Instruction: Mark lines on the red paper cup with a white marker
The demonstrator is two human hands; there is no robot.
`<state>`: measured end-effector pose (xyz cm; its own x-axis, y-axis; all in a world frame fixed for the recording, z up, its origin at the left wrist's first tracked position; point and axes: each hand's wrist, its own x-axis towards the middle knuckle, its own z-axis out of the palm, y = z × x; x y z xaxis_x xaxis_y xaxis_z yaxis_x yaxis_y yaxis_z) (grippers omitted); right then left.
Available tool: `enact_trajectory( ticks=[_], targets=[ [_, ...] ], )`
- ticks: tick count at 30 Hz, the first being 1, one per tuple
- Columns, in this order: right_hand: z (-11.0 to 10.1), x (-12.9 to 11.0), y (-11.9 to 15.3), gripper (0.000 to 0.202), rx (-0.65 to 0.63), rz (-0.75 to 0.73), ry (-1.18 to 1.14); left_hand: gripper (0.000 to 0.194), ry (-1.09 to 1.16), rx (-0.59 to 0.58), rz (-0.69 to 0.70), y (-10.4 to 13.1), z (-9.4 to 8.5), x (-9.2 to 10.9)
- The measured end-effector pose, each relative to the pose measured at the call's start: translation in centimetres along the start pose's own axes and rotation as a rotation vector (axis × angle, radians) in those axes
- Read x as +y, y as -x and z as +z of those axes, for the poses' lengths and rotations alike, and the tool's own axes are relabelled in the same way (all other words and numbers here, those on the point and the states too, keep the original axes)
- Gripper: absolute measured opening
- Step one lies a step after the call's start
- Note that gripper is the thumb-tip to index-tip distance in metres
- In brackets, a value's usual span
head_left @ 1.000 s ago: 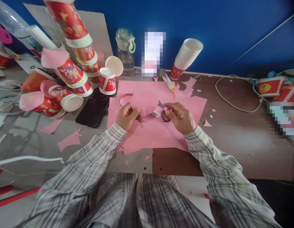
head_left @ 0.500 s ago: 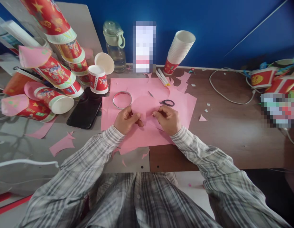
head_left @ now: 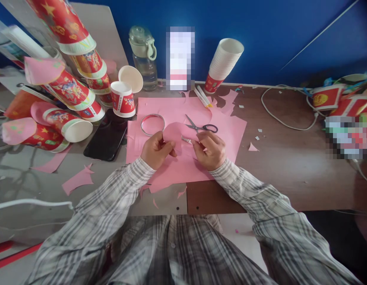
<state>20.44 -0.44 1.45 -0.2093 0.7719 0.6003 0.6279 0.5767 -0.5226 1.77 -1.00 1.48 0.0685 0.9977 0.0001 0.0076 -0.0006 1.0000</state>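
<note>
A rounded piece of pink paper [head_left: 173,131] is held up at the middle of the desk. My left hand [head_left: 158,150] is closed on its left side, thumb in front. My right hand [head_left: 209,149] has its fingers curled at the paper's right edge and pinches it there. Under both hands lie larger pink paper sheets [head_left: 159,171]. Just beyond the held piece, scissors [head_left: 198,126] rest with their blades apart. A roll of tape [head_left: 153,124] lies flat beyond my left hand. Between the hands shows a small whitish thing [head_left: 187,140] that I cannot make out.
Decorated red paper cups [head_left: 66,89] are stacked and lying at the left, by a black phone [head_left: 105,138]. Behind stand a water bottle [head_left: 144,59], a blurred-out screen [head_left: 180,59] and a cup stack [head_left: 223,65]. Markers [head_left: 203,97], paper scraps [head_left: 78,180] and a white cable [head_left: 286,122] lie about.
The right part of the pink paper has folded or shifted, so the scissors' blades and the small whitish thing now show. My right hand has turned and curled its fingers more; my left hand barely moved.
</note>
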Motion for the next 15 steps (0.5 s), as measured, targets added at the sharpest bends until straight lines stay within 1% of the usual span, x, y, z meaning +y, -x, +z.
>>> enact_trajectory(
  ticks=[3, 5, 7, 10, 12, 15],
  targets=[
    [0.2, -0.4, -0.2, 0.017, -0.061, 0.242, -0.119, 0.036, 0.204, -0.065, -0.096, -0.3, 0.3, -0.2],
    [0.3, -0.7, -0.3, 0.018, -0.115, 0.395, -0.243, 0.040, 0.270, -0.086, -0.134, -0.4, 0.5, -0.5],
    [0.4, -1.0, -0.4, 0.019, -0.162, 0.508, -0.382, 0.040, 0.305, -0.107, -0.162, -0.4, 0.5, -0.7],
    [0.6, -1.1, -0.4, 0.020, -0.209, 0.608, -0.577, 0.037, 0.305, -0.122, -0.155, -0.4, 0.5, -0.8],
    [0.7, -0.9, -0.4, 0.022, -0.229, 0.640, -0.679, 0.035, 0.288, -0.122, -0.139, -0.4, 0.5, -0.8],
    [0.8, -0.8, -0.4, 0.026, -0.274, 0.675, -0.782, 0.038, 0.272, -0.124, -0.154, -0.4, 0.4, -0.8]
  ],
)
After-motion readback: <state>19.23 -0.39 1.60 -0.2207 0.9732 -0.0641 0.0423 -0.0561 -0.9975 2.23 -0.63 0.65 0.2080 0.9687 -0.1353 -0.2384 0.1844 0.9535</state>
